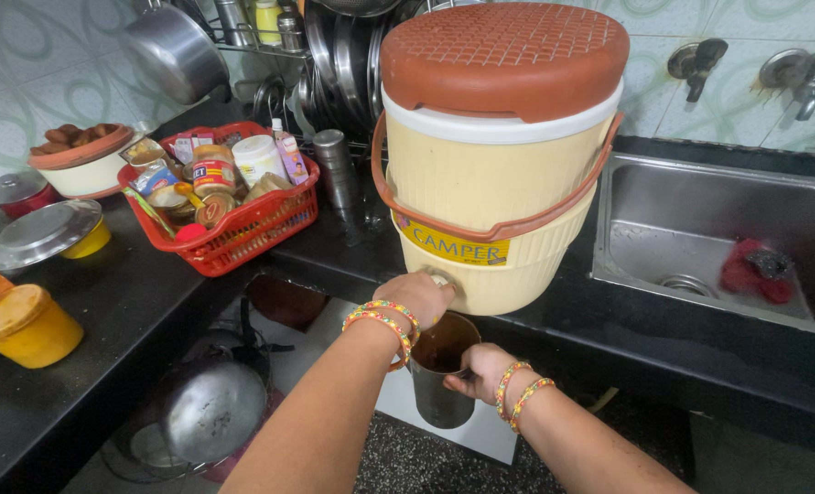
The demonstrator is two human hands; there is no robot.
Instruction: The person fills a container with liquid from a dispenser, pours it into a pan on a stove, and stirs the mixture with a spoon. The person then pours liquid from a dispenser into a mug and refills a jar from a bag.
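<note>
The left hand [421,297] is up at the tap at the bottom of the big cream water cooler [494,174] with the brown lid. The fingers are curled over the tap, so the tap itself is almost hidden; this grip looks closed on it, pressing or turning it. The right hand [482,370] is lower down. Its grip is wrapped tight round the side of a steel cup [444,370]. The cup stands up straight, just under the left hand and the tap, out past the edge of the black tabletop [105,320].

This looks like the filling step: one hand works the tap, the other holds the cup below to catch the water. I cannot tell if water is running, and the inside of the cup is too dark to show how full it is.

The next move calls for a steady cup, kept right below the tap and not tipped. When it is full enough, the tap grip needs to let go before the cup moves away, or water may spill on the floor.

Off to the left of both hands sits a red basket [242,242] of jars. The steel sink [700,238] is to the right.
</note>
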